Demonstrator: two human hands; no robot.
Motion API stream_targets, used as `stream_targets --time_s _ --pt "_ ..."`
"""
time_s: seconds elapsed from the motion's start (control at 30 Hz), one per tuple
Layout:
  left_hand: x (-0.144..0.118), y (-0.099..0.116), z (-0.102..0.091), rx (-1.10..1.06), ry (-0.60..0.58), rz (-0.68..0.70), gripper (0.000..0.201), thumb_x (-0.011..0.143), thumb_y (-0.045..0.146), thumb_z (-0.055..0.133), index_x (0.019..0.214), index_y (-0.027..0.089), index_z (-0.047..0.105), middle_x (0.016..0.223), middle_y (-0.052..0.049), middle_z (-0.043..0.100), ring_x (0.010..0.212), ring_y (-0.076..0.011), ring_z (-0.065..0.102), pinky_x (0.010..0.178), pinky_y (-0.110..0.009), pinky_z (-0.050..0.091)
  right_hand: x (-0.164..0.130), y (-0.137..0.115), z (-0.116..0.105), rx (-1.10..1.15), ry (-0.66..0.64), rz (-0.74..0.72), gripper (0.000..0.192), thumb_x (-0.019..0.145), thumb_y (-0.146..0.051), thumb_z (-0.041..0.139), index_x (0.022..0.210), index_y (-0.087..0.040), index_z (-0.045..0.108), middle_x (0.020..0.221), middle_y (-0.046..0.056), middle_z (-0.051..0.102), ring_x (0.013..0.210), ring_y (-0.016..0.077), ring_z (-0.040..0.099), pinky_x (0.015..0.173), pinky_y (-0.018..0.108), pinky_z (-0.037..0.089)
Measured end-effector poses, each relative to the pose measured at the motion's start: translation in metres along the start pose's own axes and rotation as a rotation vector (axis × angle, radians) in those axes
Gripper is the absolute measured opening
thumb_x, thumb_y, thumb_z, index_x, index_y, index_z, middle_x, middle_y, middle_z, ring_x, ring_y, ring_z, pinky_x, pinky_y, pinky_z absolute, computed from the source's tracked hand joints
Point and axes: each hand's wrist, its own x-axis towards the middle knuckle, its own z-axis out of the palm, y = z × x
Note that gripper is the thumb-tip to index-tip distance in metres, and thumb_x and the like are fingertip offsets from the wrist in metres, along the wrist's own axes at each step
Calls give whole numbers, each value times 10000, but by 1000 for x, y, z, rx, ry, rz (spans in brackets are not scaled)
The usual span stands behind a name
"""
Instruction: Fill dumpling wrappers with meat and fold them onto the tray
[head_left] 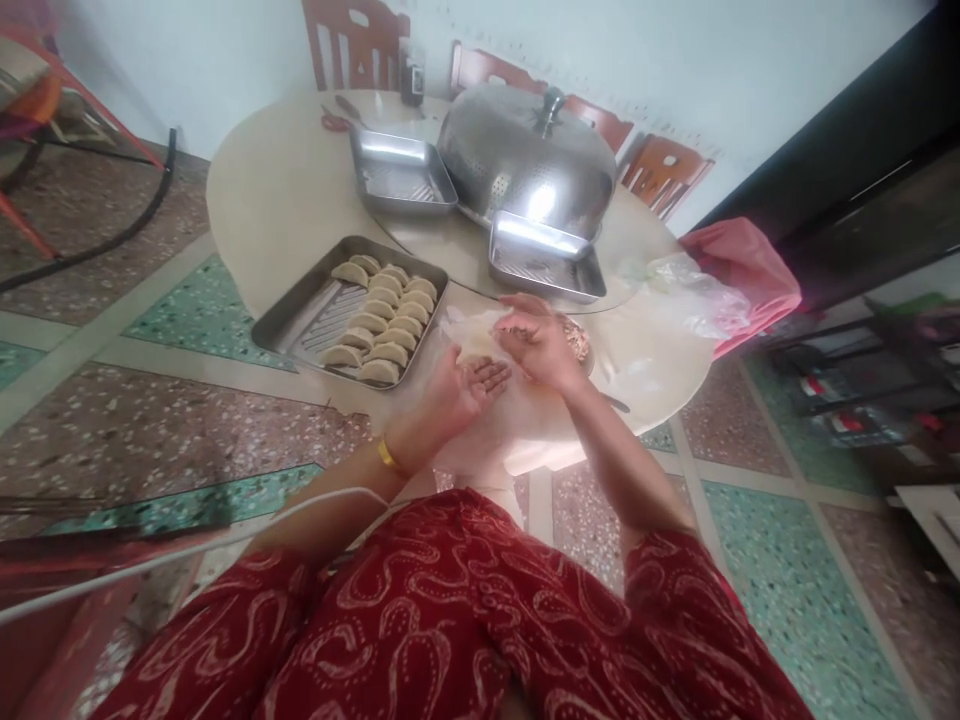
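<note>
My left hand (pixel 466 392) is palm up over a pale sheet (pixel 450 455) at the table's near edge, fingers stretched out with nothing visible on them. Just right of it and a little farther off, my right hand (pixel 534 338) has its fingers loosely curved and apart, and I see nothing held. Partly hidden behind the right hand is a bowl of mixed chopped filling (pixel 577 342). To the left stands a metal tray (pixel 311 318) with several folded dumplings (pixel 382 309) lined up in rows on its right side.
Farther back are two metal trays (pixel 405 180) (pixel 547 268) and a large steel dome lid (pixel 525 150). A dark bottle (pixel 412 80) and red-handled scissors (pixel 335 122) lie beyond. Plastic bags (pixel 697 290) sit at the right edge. A white cable (pixel 225 540) crosses my left forearm.
</note>
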Motion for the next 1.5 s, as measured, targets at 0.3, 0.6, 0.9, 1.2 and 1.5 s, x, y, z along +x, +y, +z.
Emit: stream_targets --time_s 0.3,0.6,0.9,1.2,1.5 --pt "-26 0 23 -138 -308 103 576 964 575 173 1105 207 592 1248 -88 666 1267 -250 569 1012 -400 523 -82 -50 -5 -256 258 -253 82 856 -276 683 863 -342 730 1257 3 644 1298 287 488 1086 602 430" --pt "-44 -26 28 -185 -385 -130 719 945 670 232 1201 118 613 1158 -138 708 1249 -275 584 1056 -397 490 -123 -47 -36 -226 342 -187 151 891 -322 627 1006 -379 705 1281 -45 639 1291 261 519 1065 591 465" --pt "-40 -57 36 53 -341 -377 701 933 710 205 1081 170 626 1022 -125 722 1131 -300 644 965 -486 525 -117 -19 -64 256 -129 340 226 870 -460 653 886 -257 751 1226 33 680 1211 247 602 1017 511 510" --pt "-37 -62 29 65 -229 -310 650 959 656 178 1126 186 595 1066 -97 706 1136 -259 631 984 -429 518 -109 -15 -48 429 -120 386 97 860 -303 644 872 -240 717 1330 26 619 1079 179 643 739 319 623" --pt "-35 -42 25 276 -226 -134 758 927 669 39 1294 206 514 1156 -111 681 1212 -303 594 972 -509 505 -137 -37 -24 -121 125 -178 250 795 -294 755 1015 -404 712 1455 -102 519 1433 268 391 1193 590 334"
